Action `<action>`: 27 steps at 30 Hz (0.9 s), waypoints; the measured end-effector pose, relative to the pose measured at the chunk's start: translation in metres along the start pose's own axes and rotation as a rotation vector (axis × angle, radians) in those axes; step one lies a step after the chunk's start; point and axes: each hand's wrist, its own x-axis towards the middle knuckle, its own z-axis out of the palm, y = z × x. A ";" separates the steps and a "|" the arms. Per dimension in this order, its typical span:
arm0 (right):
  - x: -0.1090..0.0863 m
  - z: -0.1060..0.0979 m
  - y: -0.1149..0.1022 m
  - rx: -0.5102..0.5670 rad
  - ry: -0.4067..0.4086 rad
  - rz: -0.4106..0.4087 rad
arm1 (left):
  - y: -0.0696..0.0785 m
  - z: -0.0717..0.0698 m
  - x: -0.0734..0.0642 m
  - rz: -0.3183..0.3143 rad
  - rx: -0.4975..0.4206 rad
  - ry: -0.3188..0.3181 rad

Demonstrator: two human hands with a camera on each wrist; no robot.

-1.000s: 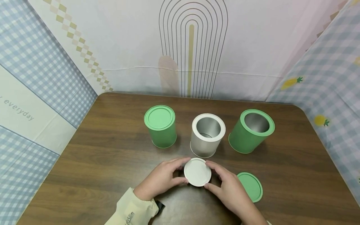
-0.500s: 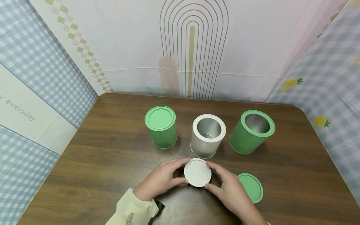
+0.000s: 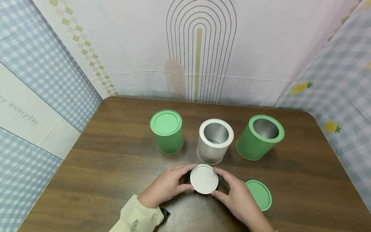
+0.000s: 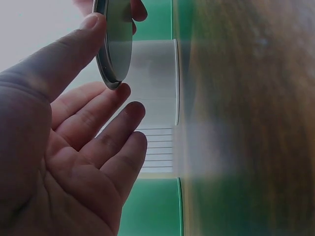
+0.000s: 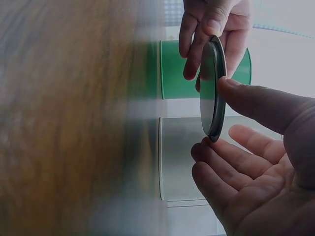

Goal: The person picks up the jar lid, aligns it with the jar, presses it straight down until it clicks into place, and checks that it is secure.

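Between my two hands, a round white lid [image 3: 204, 179] is held by its edge, raised above the table as both wrist views show. My left hand [image 3: 167, 186] pinches its left side with thumb and fingers; the remaining fingers spread loosely below in the left wrist view. On the opposite side my right hand [image 3: 238, 196] pinches the rim in the same way. Seen edge-on, the lid [image 5: 212, 91] has a shiny metal underside. Just beyond the hands stands an open white can [image 3: 210, 153], its silvery inside showing.
A green can [image 3: 169, 141] with its lid on stands at the left. An uncovered green can [image 3: 250, 145] is at the right. A green lid [image 3: 259, 195] lies on the wooden table [image 3: 95, 167] beside my right forearm. Patterned cloth [image 3: 139, 48] hangs behind the table.
The head view has shifted very slightly, so everything sits a little lower in it. My hands and the white lid keep the same pose.
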 end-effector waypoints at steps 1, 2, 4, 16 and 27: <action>0.000 0.000 0.000 0.003 0.001 -0.002 | 0.000 0.000 0.000 0.000 -0.003 0.000; 0.000 0.000 0.000 0.005 0.002 -0.004 | 0.000 0.000 0.000 0.000 -0.004 0.001; -0.001 0.000 0.001 0.010 0.007 -0.011 | 0.000 0.001 0.000 0.000 -0.007 0.004; -0.001 0.000 0.001 0.004 0.027 -0.036 | -0.001 0.001 0.000 -0.001 -0.011 0.009; -0.002 0.000 0.001 0.012 0.039 -0.049 | -0.001 0.001 -0.001 0.011 -0.015 0.018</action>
